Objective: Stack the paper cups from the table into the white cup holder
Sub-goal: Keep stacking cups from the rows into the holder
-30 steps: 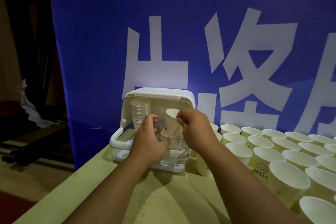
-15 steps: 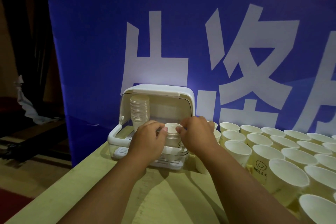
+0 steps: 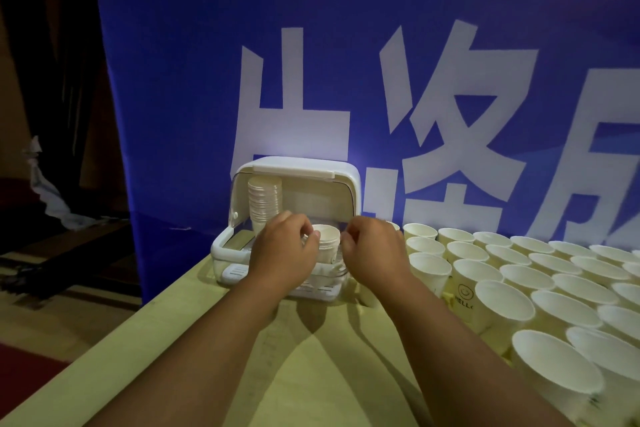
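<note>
Nearest, on the right of the pale worktop [image 3: 207,374], loose paper cups [image 3: 502,302] stand mouth-up in close rows, rims nearly touching, which keeps each one easy to lift without disturbing its neighbours; one bears a printed smiling face. Beyond them both forearms reach forward to the white cup holder [image 3: 225,246], whose lid is swung up and back so the inside lies open to the reach; the left hand [image 3: 282,253] curls its fingers against the left side of a short stack of cups [image 3: 327,243] standing mouth-down in the holder's tray, seemingly grasping it at the top, while the right hand [image 3: 372,250] hangs half-closed just beside the stack's right side, whether touching or apart I cannot tell; the pairing probably serves to seat and straighten the top cup. Further in, a taller stack [image 3: 265,201] stands against the holder's left wall, leaving the middle for the short one; behind all hangs a blue banner [image 3: 173,80] with large white characters.
</note>
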